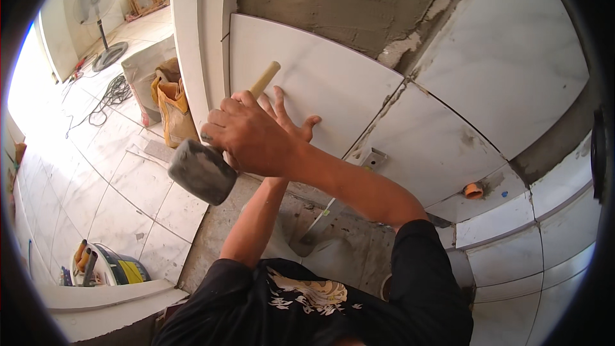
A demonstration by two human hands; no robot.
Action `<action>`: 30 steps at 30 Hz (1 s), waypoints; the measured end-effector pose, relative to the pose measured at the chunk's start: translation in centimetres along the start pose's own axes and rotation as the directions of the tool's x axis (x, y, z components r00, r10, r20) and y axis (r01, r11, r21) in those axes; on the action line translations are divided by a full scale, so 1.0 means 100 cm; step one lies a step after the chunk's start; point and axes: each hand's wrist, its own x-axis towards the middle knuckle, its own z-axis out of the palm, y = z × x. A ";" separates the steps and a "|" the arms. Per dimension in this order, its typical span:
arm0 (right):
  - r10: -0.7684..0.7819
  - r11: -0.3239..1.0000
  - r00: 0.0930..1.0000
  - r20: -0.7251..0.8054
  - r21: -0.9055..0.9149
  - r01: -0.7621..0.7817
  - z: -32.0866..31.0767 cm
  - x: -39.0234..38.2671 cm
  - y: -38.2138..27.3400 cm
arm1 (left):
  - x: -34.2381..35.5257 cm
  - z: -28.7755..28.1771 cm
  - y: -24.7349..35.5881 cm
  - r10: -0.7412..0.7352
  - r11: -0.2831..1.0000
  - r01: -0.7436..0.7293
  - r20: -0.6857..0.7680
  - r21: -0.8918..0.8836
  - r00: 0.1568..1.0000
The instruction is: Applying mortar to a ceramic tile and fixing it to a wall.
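Black shirt (237, 307) with white script-like print (317, 307), right hand (246, 136) clenched round mallet (204, 172), left hand (291, 123) spread on marbled tile (336, 83)

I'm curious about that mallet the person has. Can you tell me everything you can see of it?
The mallet has a chunky, rounded, dark grey head that looks like rubber, smudged with paler dust. Its straight, pale handle looks wooden. The right hand grips it, hiding the handle's middle and part of the head. It is held aslant: head toward the picture's lower left, bare handle end toward the upper right, in front of a white, grey-veined tile. The head appears to touch no tile.
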 end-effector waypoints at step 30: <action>-0.033 0.993 0.997 0.067 0.113 0.025 -0.010 -0.007 0.037 | 0.000 -0.003 0.012 0.148 0.981 -0.138 -0.065 0.137 0.987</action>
